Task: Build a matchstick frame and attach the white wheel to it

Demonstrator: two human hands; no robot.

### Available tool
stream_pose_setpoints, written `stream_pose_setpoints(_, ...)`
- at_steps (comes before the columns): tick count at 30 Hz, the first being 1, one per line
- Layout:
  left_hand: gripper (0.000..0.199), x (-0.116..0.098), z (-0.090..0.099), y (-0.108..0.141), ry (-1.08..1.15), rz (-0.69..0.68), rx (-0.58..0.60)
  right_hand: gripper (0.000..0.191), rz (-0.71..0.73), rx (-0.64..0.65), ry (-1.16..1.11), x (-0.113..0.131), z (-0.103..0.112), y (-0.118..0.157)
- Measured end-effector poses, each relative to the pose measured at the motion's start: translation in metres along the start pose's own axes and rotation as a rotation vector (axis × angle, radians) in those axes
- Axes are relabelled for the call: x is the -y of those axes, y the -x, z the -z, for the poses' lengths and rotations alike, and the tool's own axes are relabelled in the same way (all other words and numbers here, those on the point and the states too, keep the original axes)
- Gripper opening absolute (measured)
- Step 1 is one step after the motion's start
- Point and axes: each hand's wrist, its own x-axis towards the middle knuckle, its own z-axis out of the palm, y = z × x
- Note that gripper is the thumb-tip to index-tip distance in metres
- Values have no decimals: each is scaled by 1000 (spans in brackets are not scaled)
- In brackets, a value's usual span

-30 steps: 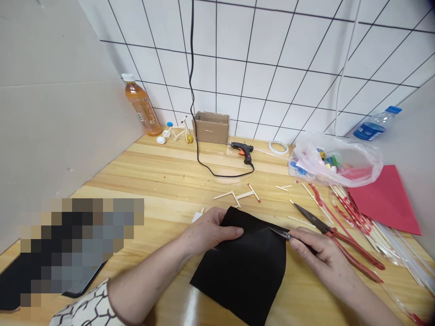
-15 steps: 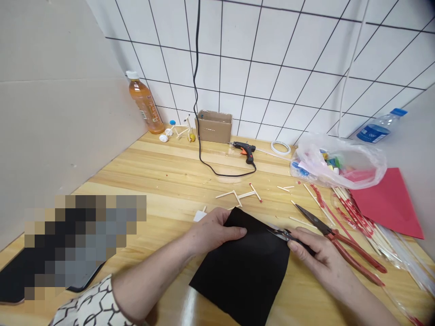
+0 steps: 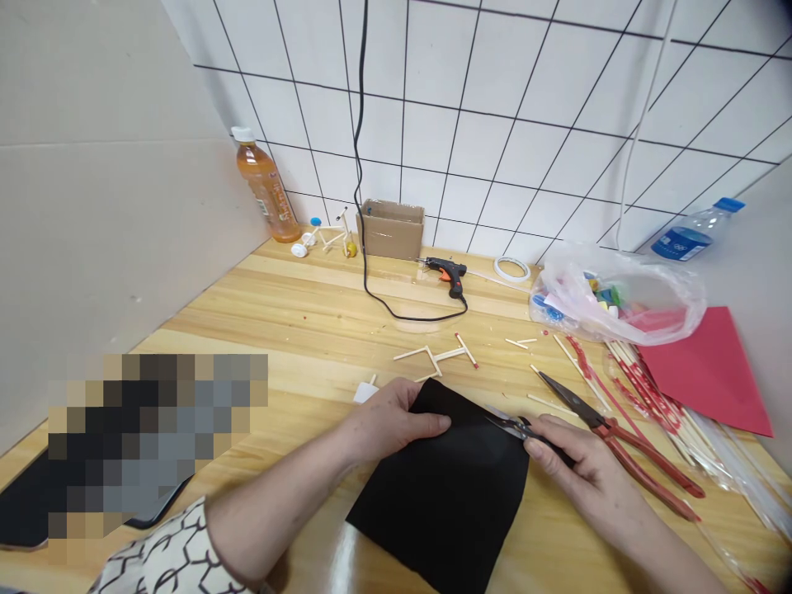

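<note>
Head view: the black sheet is pinched by the left hand, extending below its thumb; small scissors are gripped by the right hand.

Looks like a little craft corner to me, can't tell if it's a home or a workshop: glue gun, big red-handled shears and loose sticks on a wooden table against white tiles.

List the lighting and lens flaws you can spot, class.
Head view: pale glare streaks the wooden table; the black sheet shows little detail; amber bottle and blue-labelled bottle lean outward, probably lens distortion; top right corner darkened; pixelation masks part of the lower left.
</note>
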Motion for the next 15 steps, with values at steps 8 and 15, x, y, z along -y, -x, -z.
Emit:
stream_pose_setpoints(8,33,0,0,0,-2,2,-4,20,3,-5,-3,1,2,-1)
stream_pose_setpoints(15,33,0,-1,0,-3,15,-12,22,16,-3,-46,6,2,-2)
